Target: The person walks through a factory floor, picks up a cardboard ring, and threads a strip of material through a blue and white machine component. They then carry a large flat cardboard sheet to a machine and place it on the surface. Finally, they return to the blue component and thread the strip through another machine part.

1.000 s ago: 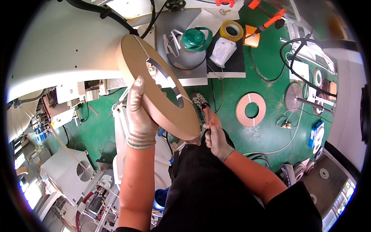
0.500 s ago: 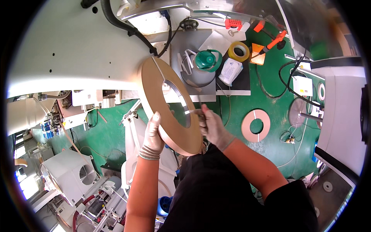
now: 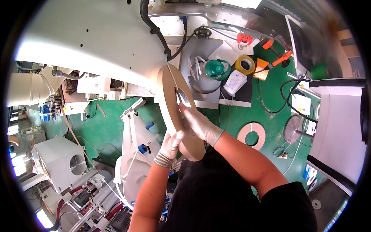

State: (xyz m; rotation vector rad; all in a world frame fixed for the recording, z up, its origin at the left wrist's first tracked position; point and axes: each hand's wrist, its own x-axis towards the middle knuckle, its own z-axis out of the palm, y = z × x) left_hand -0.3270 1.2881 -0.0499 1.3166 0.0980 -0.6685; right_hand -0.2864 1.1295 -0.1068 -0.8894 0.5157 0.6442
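Note:
A large, wide brown paper roll (image 3: 168,101), ring-shaped with a pale strip across its upper face, is held tilted before me. My left hand (image 3: 170,149), in a whitish glove, grips its lower outer side with the thumb showing; its other fingers are mostly hidden. My right hand (image 3: 196,123), also gloved, lies across the face at the lower part of the central hole, fingers closed about the ring's inner edge. The roll's upper end is close to the big white machine panel (image 3: 100,46); I cannot tell whether they touch.
Beyond the roll, a grey work surface (image 3: 208,99) bears a green-lidded bottle (image 3: 215,69), yellow tape roll (image 3: 244,64) and white packet (image 3: 235,82). Another brown ring roll (image 3: 241,136) is at right over the green floor. A white machine (image 3: 338,127) stands far right, cables beside it.
The roll has turned more edge-on, its hole looking narrower. My right hand has moved from the hole's right side onto the face and inner edge. The view has shifted.

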